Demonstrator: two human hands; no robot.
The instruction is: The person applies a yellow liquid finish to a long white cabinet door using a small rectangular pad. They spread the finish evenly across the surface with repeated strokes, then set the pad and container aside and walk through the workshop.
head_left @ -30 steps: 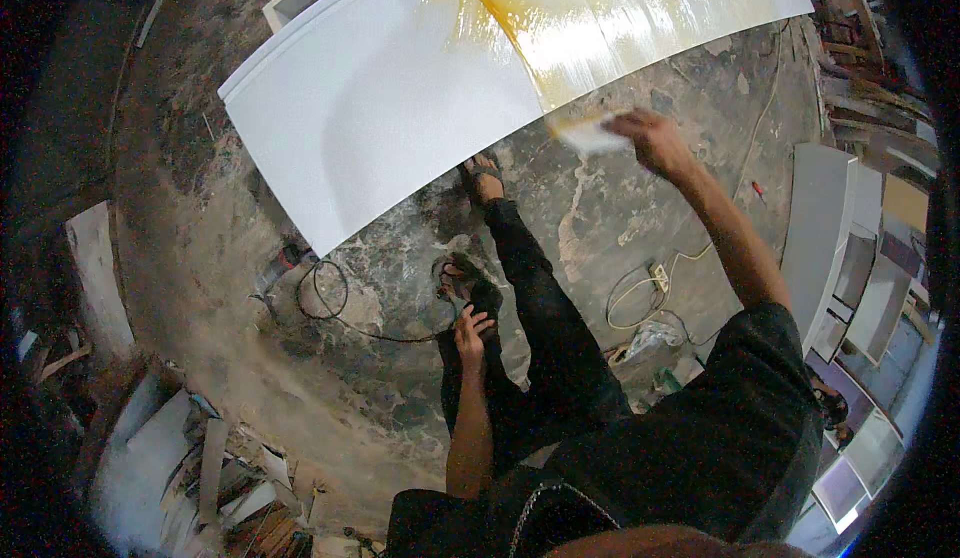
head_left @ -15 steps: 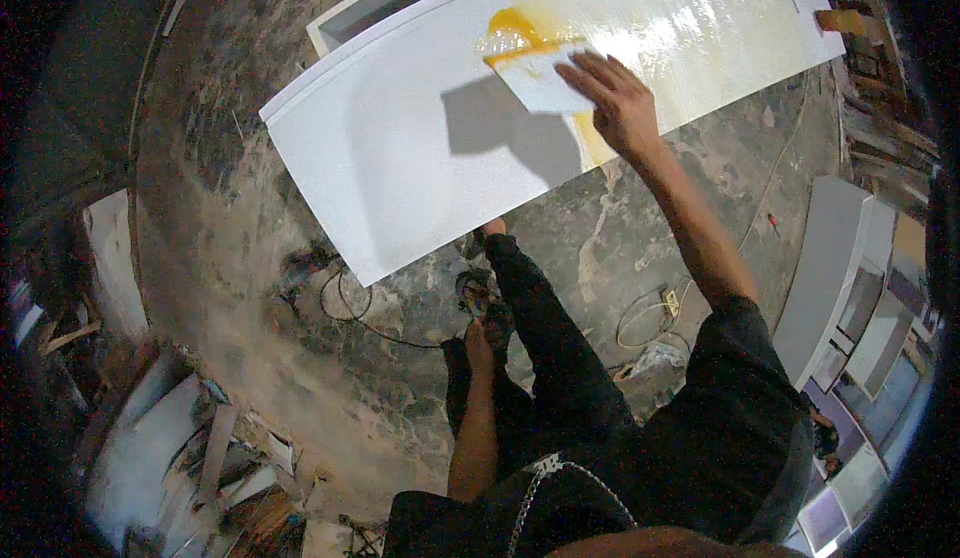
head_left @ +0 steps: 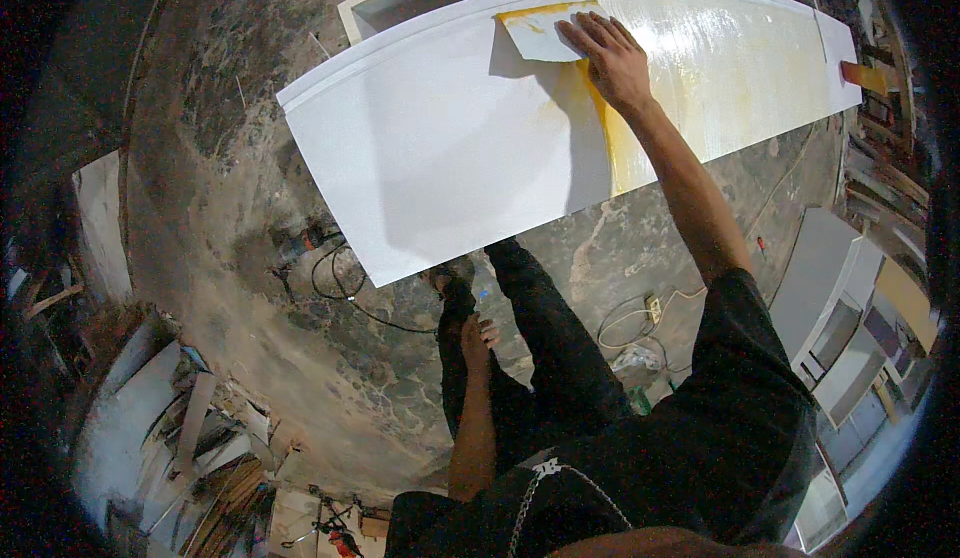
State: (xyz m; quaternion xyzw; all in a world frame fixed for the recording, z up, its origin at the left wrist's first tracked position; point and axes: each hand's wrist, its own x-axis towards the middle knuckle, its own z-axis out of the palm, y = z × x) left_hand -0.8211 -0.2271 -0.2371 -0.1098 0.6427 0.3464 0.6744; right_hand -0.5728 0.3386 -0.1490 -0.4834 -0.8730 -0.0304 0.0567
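Observation:
A long white panel [head_left: 430, 158] lies across the far part of the view. My right hand [head_left: 617, 66] is closed on a white flat spreader sheet [head_left: 545, 36], pressing it near the panel's far edge. Yellow glue [head_left: 622, 148] coats the sheet's far edge and runs in a thick line from below my hand to the panel's near edge. To the right the panel has a thin, shiny yellowish coat; to the left it looks bare white, with the arm's shadow on it. My left hand [head_left: 481, 334] hangs beside my leg, fingers loosely apart, holding nothing visible.
Behind the panel is a pale frame-like cabinet piece [head_left: 352, 20]. Black cable [head_left: 350, 298] loops on the floor at left, another cord with a socket [head_left: 654, 308] at right. Scrap boards [head_left: 195, 418] pile at lower left; grey cabinet parts [head_left: 815, 268] stand at right.
My right hand has pushed the spreader away to the panel's far edge, and the yellow puddle there no longer shows. My left hand has shifted slightly beside my leg; the whole view has moved a little.

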